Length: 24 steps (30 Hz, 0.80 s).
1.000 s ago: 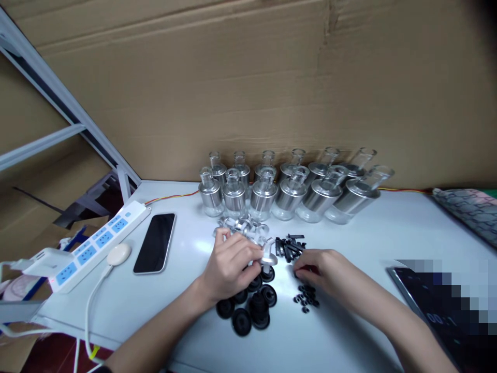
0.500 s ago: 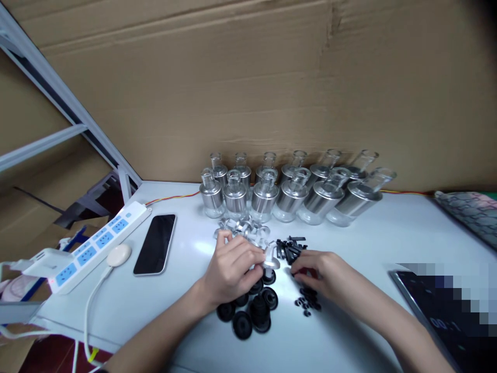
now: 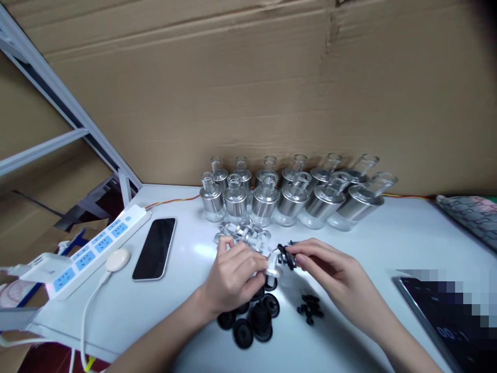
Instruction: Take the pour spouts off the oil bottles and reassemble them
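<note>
My left hand [image 3: 238, 272] is closed on a silver metal pourer spout [image 3: 275, 263], held tilted by its edge between thumb and fingers. Close to the spout's right side, my right hand [image 3: 330, 269] pinches a small black part [image 3: 288, 250], mostly covered by the fingertips. Thin black pieces [image 3: 287, 260] lie in a pile just behind, so the outlines run together. Below my left hand sit several round black ribbed stoppers [image 3: 243, 333], some partly hidden by it. More silver spouts [image 3: 248, 233] are heaped beyond my left fingers. Small black plugs [image 3: 310, 306] lie below my right hand.
Two rows of glass bottles with metal bands [image 3: 264, 199] stand along the cardboard wall [image 3: 233, 77]. At left are a phone [image 3: 154, 248], a power strip [image 3: 99, 248] and a white round charger [image 3: 118, 259]. A dark device [image 3: 438, 316] lies at right.
My right hand has moved up and slightly left from beside the black pile to the spout. My left hand still holds the spout, almost in the same place. The view has shifted slightly.
</note>
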Tool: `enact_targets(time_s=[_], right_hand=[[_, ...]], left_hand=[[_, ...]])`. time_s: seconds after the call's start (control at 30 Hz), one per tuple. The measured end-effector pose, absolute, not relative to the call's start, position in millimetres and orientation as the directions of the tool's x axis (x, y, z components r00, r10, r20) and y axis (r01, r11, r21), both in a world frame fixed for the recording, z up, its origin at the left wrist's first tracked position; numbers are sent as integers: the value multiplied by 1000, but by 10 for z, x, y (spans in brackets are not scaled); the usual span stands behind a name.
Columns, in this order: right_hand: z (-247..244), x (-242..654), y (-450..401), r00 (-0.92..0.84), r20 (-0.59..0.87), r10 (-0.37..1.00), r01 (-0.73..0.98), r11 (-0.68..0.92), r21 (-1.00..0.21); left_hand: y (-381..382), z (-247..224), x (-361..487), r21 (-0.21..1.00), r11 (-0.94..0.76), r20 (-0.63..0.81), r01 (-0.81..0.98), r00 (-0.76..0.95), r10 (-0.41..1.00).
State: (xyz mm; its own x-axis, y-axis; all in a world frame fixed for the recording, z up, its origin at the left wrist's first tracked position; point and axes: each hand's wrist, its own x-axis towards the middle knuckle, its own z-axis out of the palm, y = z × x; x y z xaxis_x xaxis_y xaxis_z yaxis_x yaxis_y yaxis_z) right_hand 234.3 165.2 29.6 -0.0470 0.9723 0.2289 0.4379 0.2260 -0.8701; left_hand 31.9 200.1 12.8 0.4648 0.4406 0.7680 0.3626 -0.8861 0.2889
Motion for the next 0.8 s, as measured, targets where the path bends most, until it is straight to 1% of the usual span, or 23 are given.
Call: enact_targets(time_s=[0.13,0.2,0.33,0.43,0.53,0.8], right_hand=[[252,2283,1664,131,116,985,220,85,-972],[243,2267,1664,173,98,980,158,70,-985],[259,2245,1646,203,165,965,140,138,-981],[271,2230,1625,207,202,957,171,168,-971],[271,2216,1609,229,203,952,195,160,-968],[258,2192,1590,238,221,946,167,184,-969]], left_hand=[[1992,128,332,294,-889,763,351,473,440],[1987,127,335,299,-889,761,347,475,442],[1986,127,334,286,-887,758,364,480,441],[1992,124,331,290,-886,760,363,475,443],[1994,121,333,301,-888,757,347,479,444],[1964,113,354,297,-894,754,335,493,435]])
